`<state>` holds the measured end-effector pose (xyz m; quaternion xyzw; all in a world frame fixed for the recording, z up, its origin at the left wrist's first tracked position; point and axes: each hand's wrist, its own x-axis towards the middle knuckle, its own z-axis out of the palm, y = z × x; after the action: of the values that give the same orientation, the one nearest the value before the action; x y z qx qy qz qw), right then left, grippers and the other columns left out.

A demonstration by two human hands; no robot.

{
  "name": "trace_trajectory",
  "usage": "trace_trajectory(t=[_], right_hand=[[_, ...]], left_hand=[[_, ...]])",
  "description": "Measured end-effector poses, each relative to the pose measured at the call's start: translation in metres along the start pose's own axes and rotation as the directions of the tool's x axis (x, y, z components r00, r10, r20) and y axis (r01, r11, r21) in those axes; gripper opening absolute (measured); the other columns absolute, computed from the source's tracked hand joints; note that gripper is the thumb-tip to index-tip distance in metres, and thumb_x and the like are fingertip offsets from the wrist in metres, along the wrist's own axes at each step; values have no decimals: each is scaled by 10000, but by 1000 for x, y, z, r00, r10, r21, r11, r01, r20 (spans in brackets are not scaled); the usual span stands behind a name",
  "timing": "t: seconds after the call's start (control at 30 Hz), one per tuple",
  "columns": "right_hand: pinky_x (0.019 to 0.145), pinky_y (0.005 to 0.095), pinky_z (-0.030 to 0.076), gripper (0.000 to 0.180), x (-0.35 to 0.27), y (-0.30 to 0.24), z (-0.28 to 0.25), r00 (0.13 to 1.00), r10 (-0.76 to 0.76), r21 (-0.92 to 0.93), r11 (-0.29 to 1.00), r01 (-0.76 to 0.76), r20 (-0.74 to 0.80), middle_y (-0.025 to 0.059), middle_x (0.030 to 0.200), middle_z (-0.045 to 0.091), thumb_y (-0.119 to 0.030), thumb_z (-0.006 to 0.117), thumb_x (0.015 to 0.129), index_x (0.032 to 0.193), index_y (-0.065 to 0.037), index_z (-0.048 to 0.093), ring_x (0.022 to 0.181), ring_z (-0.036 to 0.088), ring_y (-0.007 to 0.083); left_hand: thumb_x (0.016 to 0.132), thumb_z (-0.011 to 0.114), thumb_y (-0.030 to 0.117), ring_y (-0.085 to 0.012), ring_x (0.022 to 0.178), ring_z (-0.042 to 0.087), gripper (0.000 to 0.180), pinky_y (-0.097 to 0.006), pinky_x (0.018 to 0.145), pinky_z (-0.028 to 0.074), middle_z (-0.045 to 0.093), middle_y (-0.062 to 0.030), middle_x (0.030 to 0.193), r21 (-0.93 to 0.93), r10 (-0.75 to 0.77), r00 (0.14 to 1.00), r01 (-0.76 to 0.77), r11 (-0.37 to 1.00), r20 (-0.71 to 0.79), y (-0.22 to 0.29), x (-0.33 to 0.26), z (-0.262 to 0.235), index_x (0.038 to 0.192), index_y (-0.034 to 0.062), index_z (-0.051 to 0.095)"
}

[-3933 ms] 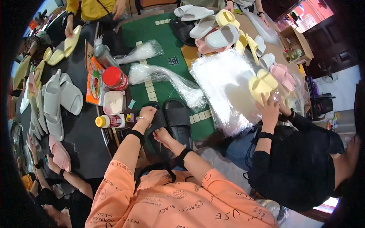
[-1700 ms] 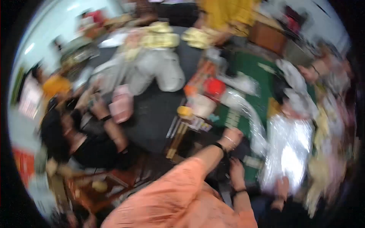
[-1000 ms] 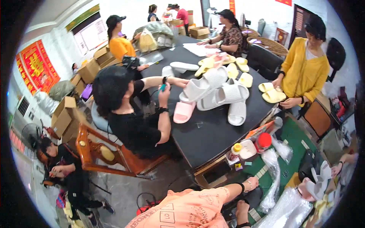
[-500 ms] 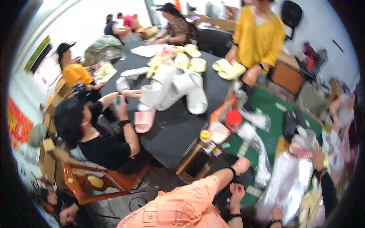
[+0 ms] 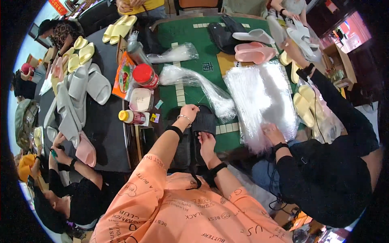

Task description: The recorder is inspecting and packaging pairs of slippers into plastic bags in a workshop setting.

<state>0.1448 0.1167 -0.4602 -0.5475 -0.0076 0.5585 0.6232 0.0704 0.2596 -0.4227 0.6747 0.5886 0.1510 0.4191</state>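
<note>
A pair of black slippers lies in front of me at the near edge of the green table. My left hand (image 5: 188, 111) is closed, its fingertips pressed together at the far left edge of the right-hand black slipper's ribbed strap (image 5: 205, 122). What those fingers pinch, if anything, is too small to make out. My right hand (image 5: 207, 144) is at the strap's near edge, fingers curled against it with the thumb alongside. The other black slipper (image 5: 183, 152) is just left of it, partly under my left forearm.
Clear plastic bags (image 5: 265, 101) are stacked to the right, beside a co-worker's hand (image 5: 273, 133). Loose plastic wrap (image 5: 202, 83), a red-lidded jar (image 5: 145, 76) and a yellow-capped bottle (image 5: 133, 117) stand ahead and left. Grey slippers (image 5: 67, 109) cover the black table; pink slippers (image 5: 254, 52) lie beyond the bags.
My view has swung from the black table on the left to the green table ahead. My hands now show at the black slipper; the co-worker's hand still rests by the plastic bags.
</note>
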Motion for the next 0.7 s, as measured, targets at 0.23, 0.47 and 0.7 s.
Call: trace_trajectory(t=[0.23,0.47,0.7], right_hand=[[602,235,444,101,25,5,-3,997,39,-81,996,-33,72,71,818,570,-23,490,794,884,-26,535,686,544,136],[837,270,405,252,46,20,-1,991,133,356,926,-129,13,24,1093,505,-139,466,845,1085,-63,464,970,491,144],[612,238,372,114,45,4,5,980,185,306,931,-199,73,-4,867,494,-168,456,850,937,-101,483,705,436,101]], left_hand=[[747,524,170,-229,783,592,158,-300,743,454,627,-86,848,-10,-87,974,91,996,210,2,3,5,786,98,658],[804,531,211,-195,904,553,175,-296,809,408,603,-83,979,88,-61,857,18,996,512,12,13,2,862,101,654],[808,519,197,-150,973,535,202,-270,820,411,603,-41,1000,81,-31,827,-17,997,562,2,20,5,949,111,635]])
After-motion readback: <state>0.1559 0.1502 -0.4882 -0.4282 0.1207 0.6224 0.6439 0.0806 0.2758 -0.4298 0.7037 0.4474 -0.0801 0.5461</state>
